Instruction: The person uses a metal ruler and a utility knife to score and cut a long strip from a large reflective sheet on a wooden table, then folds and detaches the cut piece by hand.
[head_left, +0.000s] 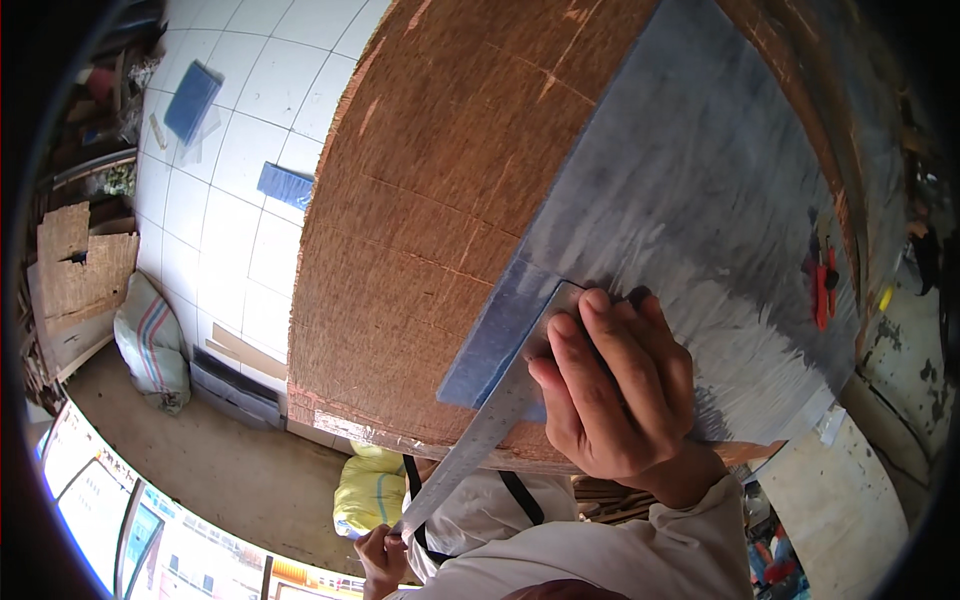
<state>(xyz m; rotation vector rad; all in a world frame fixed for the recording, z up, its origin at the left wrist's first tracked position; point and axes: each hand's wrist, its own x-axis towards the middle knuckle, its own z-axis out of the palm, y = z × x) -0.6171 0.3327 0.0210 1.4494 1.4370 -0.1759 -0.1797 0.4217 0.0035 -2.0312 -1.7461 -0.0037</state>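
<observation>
A long metal ruler [478, 436] slants across the near edge of a brown wooden board [400, 250]. Its near end, past the board's edge, is gripped by my left hand [382, 555], whose fingers are closed. My right hand [625, 395] presses the ruler's far end down with bent fingers held together. A small dark thing shows by those fingertips; I cannot make out what it is. Under and beside the ruler lies a blue strip [490, 345], flat and film-like. The large grey-blue sheet [680, 200] borders it, lying on the board.
Red-handled pliers or cutters [822, 290] lie on the sheet's right side. Blue pieces [192, 100] rest on the white tiled floor [260, 130]. A striped white sack [152, 345] stands at left by wood scraps [85, 260]. A yellow sack [365, 490] sits below the board's near edge.
</observation>
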